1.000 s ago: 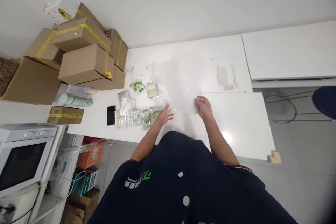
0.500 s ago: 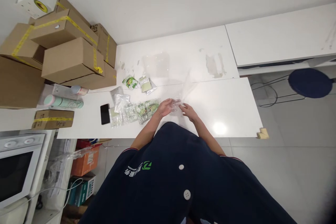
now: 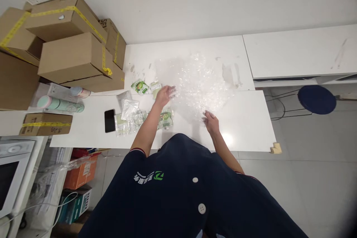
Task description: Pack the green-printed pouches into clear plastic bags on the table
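Note:
A clear, crinkled sheet of bubble wrap (image 3: 200, 81) is spread out above the white table in front of me. My left hand (image 3: 165, 95) grips its left edge, the fingertips partly hidden by the film's glare. Lower down on the other side, my right hand (image 3: 211, 122) pinches the near right edge between thumb and fingers. Left of the wrap lie a green printed pouch (image 3: 140, 86) and a pale green packet (image 3: 155, 88). Clear-wrapped green packets (image 3: 166, 118) form a row along the near side, partly covered by my left forearm.
A black phone (image 3: 109, 121) and a silvery packet (image 3: 129, 108) lie further left. Cardboard boxes (image 3: 72, 57) are stacked beside a mint bottle (image 3: 61, 104). A foam guard (image 3: 276, 148) caps the table's right corner; a dark blue stool (image 3: 317, 99) stands beyond.
My hands have moved apart, the left one up and leftward, the right one slightly right. The bunched clear film between them is now spread wide over the table. The view has shifted slightly.

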Demonstrator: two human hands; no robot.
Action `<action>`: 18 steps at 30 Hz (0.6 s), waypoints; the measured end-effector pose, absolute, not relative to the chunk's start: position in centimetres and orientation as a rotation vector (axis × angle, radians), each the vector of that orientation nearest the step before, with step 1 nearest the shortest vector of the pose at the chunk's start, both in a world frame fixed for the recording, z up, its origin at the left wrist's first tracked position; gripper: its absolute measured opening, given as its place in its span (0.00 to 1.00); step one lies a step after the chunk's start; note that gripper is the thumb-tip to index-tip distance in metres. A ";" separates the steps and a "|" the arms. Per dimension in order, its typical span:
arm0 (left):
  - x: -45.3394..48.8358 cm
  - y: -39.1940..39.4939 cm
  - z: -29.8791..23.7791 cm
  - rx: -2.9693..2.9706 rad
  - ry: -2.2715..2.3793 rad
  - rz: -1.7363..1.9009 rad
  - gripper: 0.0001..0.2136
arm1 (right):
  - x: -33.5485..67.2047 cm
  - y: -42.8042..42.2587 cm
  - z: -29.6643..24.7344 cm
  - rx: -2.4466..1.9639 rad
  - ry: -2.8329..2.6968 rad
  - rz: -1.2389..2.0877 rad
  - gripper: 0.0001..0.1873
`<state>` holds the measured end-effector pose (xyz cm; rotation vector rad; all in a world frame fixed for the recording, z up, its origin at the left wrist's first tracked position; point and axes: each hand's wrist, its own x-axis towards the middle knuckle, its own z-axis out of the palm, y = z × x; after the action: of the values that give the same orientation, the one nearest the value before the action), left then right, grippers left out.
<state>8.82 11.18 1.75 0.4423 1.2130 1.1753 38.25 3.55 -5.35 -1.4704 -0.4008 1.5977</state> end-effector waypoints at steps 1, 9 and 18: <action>7.5 12.1 1.4 0.454 1.356 1.199 0.16 | 38.0 3.3 -5.9 -1.504 -0.315 1.566 0.11; 3.2 12.6 -4.3 1.068 2.417 0.336 0.35 | 33.0 0.3 -8.1 -1.702 -0.057 1.910 0.07; 3.2 13.3 -4.8 1.565 2.343 -0.207 0.21 | 34.1 -0.3 -8.3 -1.686 0.035 2.033 0.08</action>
<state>3.20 13.25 -4.82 1.5646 2.3428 -0.2069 34.09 -0.32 -8.27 -1.6855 0.0354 2.0331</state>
